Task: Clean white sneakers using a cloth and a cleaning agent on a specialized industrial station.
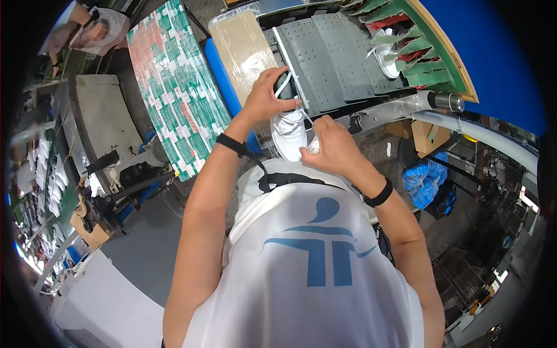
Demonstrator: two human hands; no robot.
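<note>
A white lace-up sneaker [288, 138] lies in front of me, its toe toward my body and its dark opening away from me. My left hand [266, 100] grips it round the collar, thumb and fingers on either side of the opening. A white lace end loops up beside those fingers. At the shoe's right side my right hand [333, 145] is closed in a pinch on the shoelace [307, 117], which stretches from the eyelets to its fingers. Something pale sits under the right hand, mostly hidden.
Beyond the shoe runs a grey perforated slat conveyor [331, 55] with a metal side rail. Another white shoe [387, 58] sits by green and red hanging strips [420, 58]. A taped green-and-white board [177, 87] stands left; blue plastic bags [425, 180] lie right. Another person [101, 29] is far left.
</note>
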